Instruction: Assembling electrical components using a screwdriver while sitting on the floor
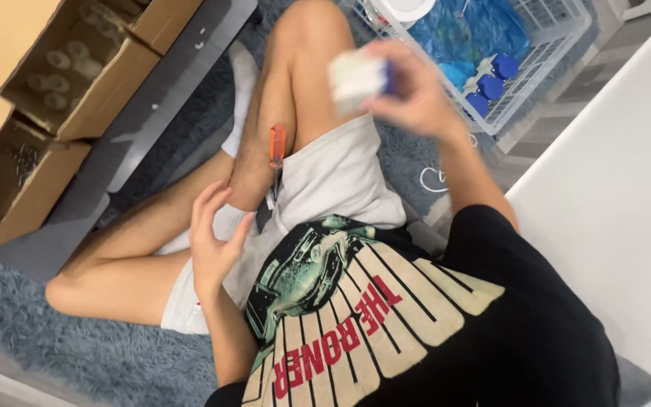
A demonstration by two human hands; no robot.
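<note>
A: Right hand (pixel 416 94)?
B: Grip closed round white-blue block (pixel 359 75), held up far, blurry
A: Left hand (pixel 212 241)?
B: Open, holds nothing, near lap; screwdriver (pixel 276 151) lies just beyond it, long axis near-far

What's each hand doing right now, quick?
Left hand: open, empty, fingers spread above the lap.
Right hand: closed on a small white block, blurred, with a blue part.

My white-and-blue block (pixel 359 78), orange-handled screwdriver (pixel 277 148) left of it, blue caps (pixel 491 84) in white basket (pixel 559 45) right of it, grey-blue rug (pixel 99 354) below
</note>
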